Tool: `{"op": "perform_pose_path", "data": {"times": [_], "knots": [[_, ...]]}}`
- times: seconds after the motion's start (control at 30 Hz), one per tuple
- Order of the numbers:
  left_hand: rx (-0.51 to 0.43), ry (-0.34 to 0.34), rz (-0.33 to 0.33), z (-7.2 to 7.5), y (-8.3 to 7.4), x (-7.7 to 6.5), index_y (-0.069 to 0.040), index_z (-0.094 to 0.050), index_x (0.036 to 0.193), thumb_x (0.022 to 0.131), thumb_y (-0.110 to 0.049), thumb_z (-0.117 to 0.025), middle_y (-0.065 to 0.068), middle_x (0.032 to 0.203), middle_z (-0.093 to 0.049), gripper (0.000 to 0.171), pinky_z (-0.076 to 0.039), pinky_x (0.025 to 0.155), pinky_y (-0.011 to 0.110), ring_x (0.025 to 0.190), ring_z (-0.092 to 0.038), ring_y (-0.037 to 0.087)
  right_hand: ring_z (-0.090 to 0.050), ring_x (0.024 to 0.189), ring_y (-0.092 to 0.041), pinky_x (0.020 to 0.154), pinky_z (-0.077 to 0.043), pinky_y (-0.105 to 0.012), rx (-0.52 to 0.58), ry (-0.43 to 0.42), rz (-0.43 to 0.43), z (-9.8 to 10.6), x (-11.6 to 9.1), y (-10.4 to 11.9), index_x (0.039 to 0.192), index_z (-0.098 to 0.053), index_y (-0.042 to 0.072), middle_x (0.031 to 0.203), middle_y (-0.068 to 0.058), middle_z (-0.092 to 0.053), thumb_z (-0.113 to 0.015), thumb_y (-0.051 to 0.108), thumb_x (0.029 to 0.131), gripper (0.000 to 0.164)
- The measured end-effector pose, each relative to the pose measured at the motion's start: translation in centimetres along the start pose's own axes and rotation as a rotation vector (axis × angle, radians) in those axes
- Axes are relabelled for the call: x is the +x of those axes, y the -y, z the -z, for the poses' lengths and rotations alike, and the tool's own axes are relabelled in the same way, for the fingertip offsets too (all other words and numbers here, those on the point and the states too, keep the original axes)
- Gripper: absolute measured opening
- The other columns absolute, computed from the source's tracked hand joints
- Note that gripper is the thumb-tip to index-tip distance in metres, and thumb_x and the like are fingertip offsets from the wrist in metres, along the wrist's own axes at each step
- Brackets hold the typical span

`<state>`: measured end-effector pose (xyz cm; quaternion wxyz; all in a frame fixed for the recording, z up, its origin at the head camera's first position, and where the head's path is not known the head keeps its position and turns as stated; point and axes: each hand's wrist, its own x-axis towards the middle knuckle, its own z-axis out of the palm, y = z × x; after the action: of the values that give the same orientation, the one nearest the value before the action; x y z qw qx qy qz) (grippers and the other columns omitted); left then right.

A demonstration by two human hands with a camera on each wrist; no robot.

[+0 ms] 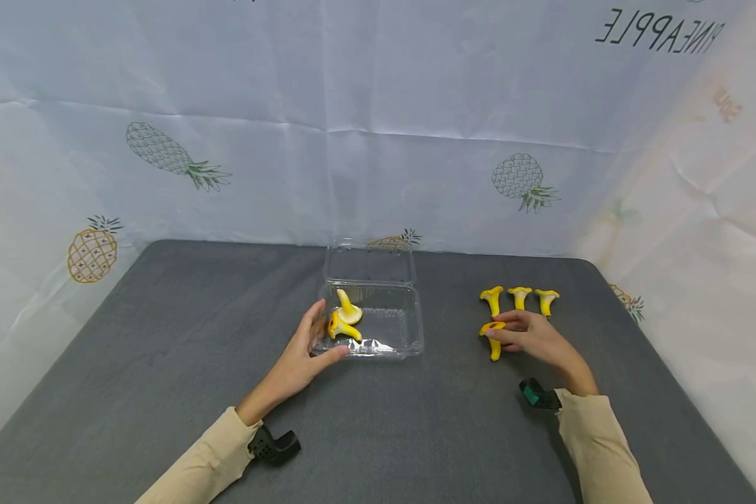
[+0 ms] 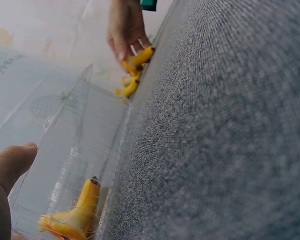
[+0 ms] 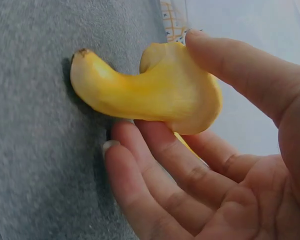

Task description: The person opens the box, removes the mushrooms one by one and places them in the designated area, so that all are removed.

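Note:
My left hand (image 1: pixel 302 357) grips the left end of a clear plastic clamshell box (image 1: pixel 390 323), its thumb at the front rim and its fingers along the left side. Inside the box's left part lie two yellow chanterelle mushrooms, one with a pale cap underside (image 1: pixel 349 308) and one (image 1: pixel 344 327) in front of it. On the right, my right hand (image 1: pixel 532 337) pinches another yellow chanterelle (image 3: pixel 130 92) by its flared cap, thumb on one side and fingers on the other. Its stem points towards me, low over the table.
Behind the right hand, three more chanterelles (image 1: pixel 519 297) lie in a row on the dark grey table (image 1: pixel 227 308). The box's transparent lid (image 1: pixel 368 264) stands open towards the back. A white pineapple-print curtain (image 1: pixel 378 105) hangs behind the table.

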<state>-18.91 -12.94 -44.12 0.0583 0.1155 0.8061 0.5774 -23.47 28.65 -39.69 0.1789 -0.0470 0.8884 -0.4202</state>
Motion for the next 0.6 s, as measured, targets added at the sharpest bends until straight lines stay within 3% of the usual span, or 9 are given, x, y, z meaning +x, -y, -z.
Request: {"op": "perform_pose_path", "data": {"times": [0.6], "knots": [[0.01,-0.001,-0.001,0.02,0.15,-0.04,-0.014,-0.003,0.16,0.094,-0.031,-0.069,0.015,0.167,-0.005,0.094,-0.021,0.122,0.058,0.153,-0.014,0.041,-0.068,0.102,-0.022,0.084,-0.059,-0.032,-0.017,-0.047,-0.026,0.33,0.19,-0.89,0.141,-0.044,-0.007,0.129,-0.026,-0.061,-0.06,0.04,0.099,0.066]]}}
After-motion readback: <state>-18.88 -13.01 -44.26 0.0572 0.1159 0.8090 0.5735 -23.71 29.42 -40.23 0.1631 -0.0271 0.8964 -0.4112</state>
